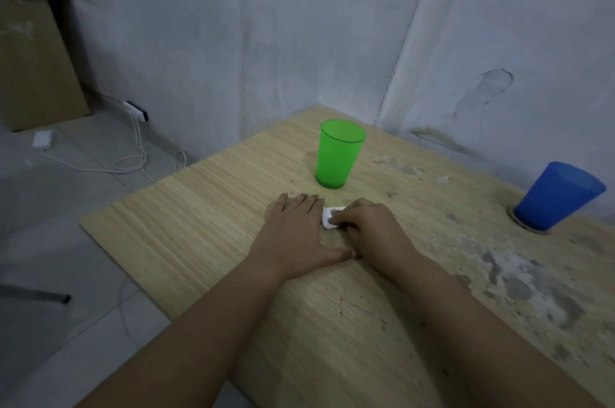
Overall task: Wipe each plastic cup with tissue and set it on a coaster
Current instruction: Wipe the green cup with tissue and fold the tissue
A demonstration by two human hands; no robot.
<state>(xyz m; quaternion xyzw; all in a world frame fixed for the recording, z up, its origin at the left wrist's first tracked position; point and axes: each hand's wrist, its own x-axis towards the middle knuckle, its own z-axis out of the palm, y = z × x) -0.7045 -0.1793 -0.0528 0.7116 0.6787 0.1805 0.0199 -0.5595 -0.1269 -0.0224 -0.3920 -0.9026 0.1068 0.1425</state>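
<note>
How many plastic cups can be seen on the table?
2. The green cup stands just beyond the hands; the blue cup stands on a coaster at the far right.

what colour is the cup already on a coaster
Blue cup, far right in the head view.

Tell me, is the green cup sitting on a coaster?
No, the green cup stands directly on the bare wooden table; only the blue cup has one.

- Light: dim, flat, bluish; source not visible.
- Shadows: soft and faint, one beside the green cup point(340, 154) on the table point(206, 207).
- Glare: none.
- Sharpness: slightly soft overall, grainy on the wall point(299, 24).
- Distortion: wide-angle bending at edges; blue cup point(557, 196) leans outward.
</note>
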